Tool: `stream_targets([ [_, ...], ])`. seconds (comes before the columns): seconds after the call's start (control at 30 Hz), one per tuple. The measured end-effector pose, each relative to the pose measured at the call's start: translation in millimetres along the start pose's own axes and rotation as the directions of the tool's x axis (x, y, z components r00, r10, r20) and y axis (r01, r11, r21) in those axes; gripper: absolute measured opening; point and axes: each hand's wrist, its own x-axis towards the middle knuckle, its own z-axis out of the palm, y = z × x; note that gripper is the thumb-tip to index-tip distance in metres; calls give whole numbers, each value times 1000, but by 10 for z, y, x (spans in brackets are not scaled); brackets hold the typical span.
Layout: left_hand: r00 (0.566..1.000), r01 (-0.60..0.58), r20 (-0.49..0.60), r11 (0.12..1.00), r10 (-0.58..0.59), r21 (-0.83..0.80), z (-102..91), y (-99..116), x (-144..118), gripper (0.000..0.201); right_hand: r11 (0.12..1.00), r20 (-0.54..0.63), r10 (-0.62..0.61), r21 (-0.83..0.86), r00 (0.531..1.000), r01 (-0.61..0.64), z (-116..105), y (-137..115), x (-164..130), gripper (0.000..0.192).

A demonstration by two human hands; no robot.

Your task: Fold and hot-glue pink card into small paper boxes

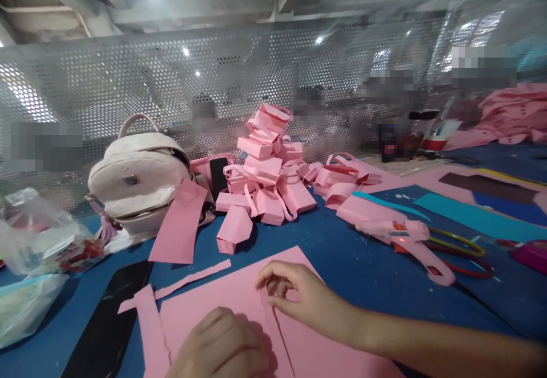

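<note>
A large sheet of pink paper (239,287) lies on the blue table in front of me. My right hand (299,292) has its thumb and fingers curled together on a narrow pink paper strip (270,315), with a ragged torn edge running down from it. Low in the view, my left hand (222,346) is closed, knuckles up, resting on the sheet; its fingertips are hidden. Torn pink strips (150,315) lie at the sheet's left edge. Beyond the sheet rises a pile of folded pink paper boxes (267,167), some with handles.
A pink glue gun (399,235) with a glowing light and scissors with yellow and red handles (465,244) lie right. Left are a black phone (111,309), white backpack (141,179) and plastic bag (32,230). Blue card (478,213) lies right; a perforated metal screen (239,65) stands behind.
</note>
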Motion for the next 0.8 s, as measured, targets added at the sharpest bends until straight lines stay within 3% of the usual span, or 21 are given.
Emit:
stream_targets([
  [0.2,999,-10,38,978,2,209,11,-21,15,36,996,33,-77,-45,996,79,8,8,-8,41],
  [0.57,992,-92,102,980,74,177,13,2,2,42,978,45,-181,-95,982,184,-11,-18,-33,38],
  [0.7,982,-181,87,958,166,223,29,13,-25,37,978,64,-138,-148,988,146,-101,-141,-257,38],
  [0.8,978,-210,69,950,199,233,27,33,-12,27,965,86,-47,-252,995,67,-298,-222,-578,32],
])
